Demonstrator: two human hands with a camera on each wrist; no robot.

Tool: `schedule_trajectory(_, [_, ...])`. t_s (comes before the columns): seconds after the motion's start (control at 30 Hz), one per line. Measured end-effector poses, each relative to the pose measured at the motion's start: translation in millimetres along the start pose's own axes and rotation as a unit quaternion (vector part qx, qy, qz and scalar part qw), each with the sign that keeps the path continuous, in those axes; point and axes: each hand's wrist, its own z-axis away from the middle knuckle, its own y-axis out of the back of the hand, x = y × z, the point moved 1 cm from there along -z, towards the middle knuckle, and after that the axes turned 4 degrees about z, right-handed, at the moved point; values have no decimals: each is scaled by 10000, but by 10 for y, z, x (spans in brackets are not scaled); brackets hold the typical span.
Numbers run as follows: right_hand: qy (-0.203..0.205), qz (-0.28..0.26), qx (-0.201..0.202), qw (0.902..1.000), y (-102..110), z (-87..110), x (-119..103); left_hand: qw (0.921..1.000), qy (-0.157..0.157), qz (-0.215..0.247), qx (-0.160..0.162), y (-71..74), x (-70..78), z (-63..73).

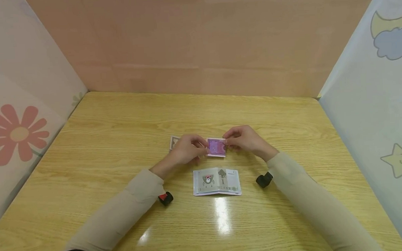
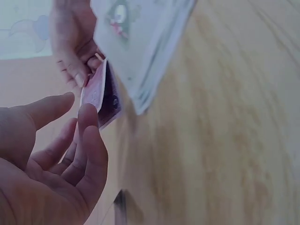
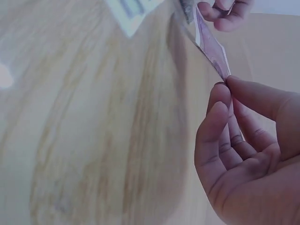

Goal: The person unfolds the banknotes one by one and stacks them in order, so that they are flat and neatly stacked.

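A folded purple play banknote (image 1: 216, 147) marked with a 5 is between the two hands, its layers slightly apart in the left wrist view. My right hand (image 1: 247, 140) pinches its right edge between thumb and index finger (image 3: 219, 96). At its left edge is my left hand (image 1: 188, 148); in the left wrist view the thumb (image 2: 58, 108) stands apart from the fingers, which are close to the note. Nearer to me lies a creased stack of pale notes (image 1: 208, 183) with bear and tree prints, spread on the table. Another small brownish note (image 1: 174, 142) is partly hidden behind the left hand.
The wooden table (image 1: 104, 144) is bounded by an orange-brown back panel (image 1: 197, 47) and printed side panels, with a flower on the left and a star on the right. Black wrist devices (image 1: 264, 180) hang from both sleeves near the pale stack.
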Motion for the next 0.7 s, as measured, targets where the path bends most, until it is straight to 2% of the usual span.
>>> schedule_trajectory(0.13, [158,-174,63,9997,33,75,-26,9996,-124,163,219,96,47,54])
schedule_trajectory(0.27, [333,-374,132,9987,74,161,-35,9990,-96,350,278,148,63,80])
schedule_trajectory(0.5, [641,-537,207,9963,91,320,-68,9953,-77,960,54,133,78,119])
schedule_trajectory(0.7, [775,-533,257,9952,72,411,-136,9929,-168,1175,-108,92,133,141])
